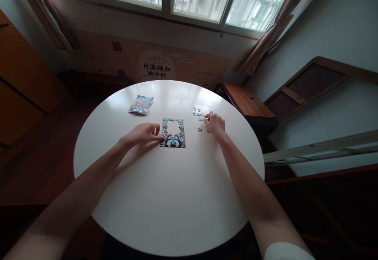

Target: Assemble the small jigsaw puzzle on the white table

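A small jigsaw puzzle [173, 141] lies on the white table, its picture showing a blue cartoon face below and a blank gap in the upper middle. My left hand [145, 132] rests at its left edge, the thumb touching the border and the index finger held apart from it. Several loose jigsaw pieces [199, 129] are scattered to the right of the puzzle. Among them is my right hand [215, 124], fingertips drawn together in a pinch. Whatever is between those fingertips is hidden, and the hand covers some of the pieces.
A colourful printed packet [141, 105] lies on the round white table [171, 197], behind my left hand. Beyond the table's right edge stands a wooden bench [245, 100]. A printed panel [112, 61] runs along the wall under the windows.
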`<action>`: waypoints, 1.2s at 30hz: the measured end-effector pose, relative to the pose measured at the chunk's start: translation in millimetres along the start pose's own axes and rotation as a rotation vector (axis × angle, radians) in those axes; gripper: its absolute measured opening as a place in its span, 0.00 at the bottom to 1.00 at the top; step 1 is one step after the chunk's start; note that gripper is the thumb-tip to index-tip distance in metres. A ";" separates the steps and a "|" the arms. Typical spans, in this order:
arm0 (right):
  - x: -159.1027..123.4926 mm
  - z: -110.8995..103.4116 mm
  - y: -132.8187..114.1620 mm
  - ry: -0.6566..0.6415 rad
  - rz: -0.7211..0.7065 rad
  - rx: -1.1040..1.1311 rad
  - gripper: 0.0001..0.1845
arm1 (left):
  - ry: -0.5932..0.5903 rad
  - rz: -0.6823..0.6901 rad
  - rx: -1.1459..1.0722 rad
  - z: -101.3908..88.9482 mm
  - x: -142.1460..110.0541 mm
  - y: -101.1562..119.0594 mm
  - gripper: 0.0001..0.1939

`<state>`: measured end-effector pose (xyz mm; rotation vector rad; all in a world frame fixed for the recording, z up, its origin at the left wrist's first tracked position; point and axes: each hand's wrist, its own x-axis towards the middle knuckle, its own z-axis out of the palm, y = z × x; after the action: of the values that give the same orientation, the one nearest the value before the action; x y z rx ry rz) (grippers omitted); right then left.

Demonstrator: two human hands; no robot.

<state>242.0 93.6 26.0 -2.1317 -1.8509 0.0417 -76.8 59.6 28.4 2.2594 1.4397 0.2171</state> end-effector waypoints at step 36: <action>-37.3 20.7 -70.5 -0.335 -0.503 0.831 0.07 | 0.021 0.019 0.008 4.8 4.1 -6.1 0.22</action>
<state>163.6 69.8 17.5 -1.1177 -1.9912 0.9162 -78.2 64.1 21.0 2.2843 1.4330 0.2427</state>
